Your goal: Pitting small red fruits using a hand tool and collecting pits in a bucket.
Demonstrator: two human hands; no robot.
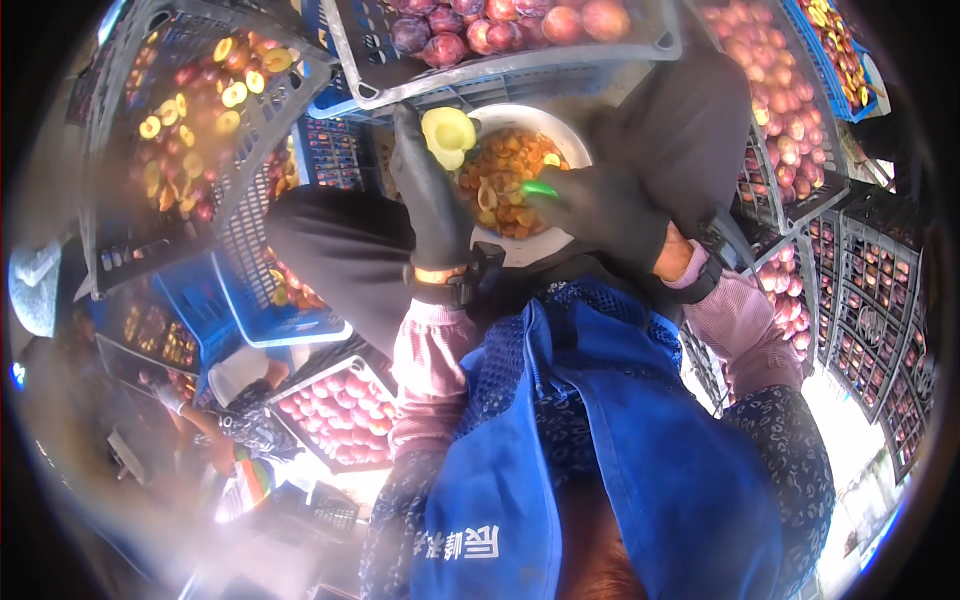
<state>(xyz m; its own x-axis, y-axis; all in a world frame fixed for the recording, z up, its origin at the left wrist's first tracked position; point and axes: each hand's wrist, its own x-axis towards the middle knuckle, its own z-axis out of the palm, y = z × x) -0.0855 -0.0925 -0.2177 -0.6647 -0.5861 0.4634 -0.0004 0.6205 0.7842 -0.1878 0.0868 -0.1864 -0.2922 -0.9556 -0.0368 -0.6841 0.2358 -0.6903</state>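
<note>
A blue apron (600, 470) fills the lower middle of the view, worn over pink sleeves (430, 360) and floral oversleeves. Above it both hands wear black gloves. The left hand (430, 190) is closed around a halved yellow-fleshed fruit (449, 136), pinched between thumb and fingers with its cut face up, at the left rim of a white bowl (570, 140). The right hand (600, 210) grips a small green-handled tool (540, 188) over the bowl's middle; its working end I cannot make out. The bowl holds a heap of orange-brown pits and scraps (510, 170).

A grey crate of whole red fruit (500, 30) sits just beyond the bowl. To the left a grey crate (200, 110) holds cut halves, yellow faces showing. More crates of red fruit stand on the right (780, 130). At lower left another person (240, 420) bends over a crate.
</note>
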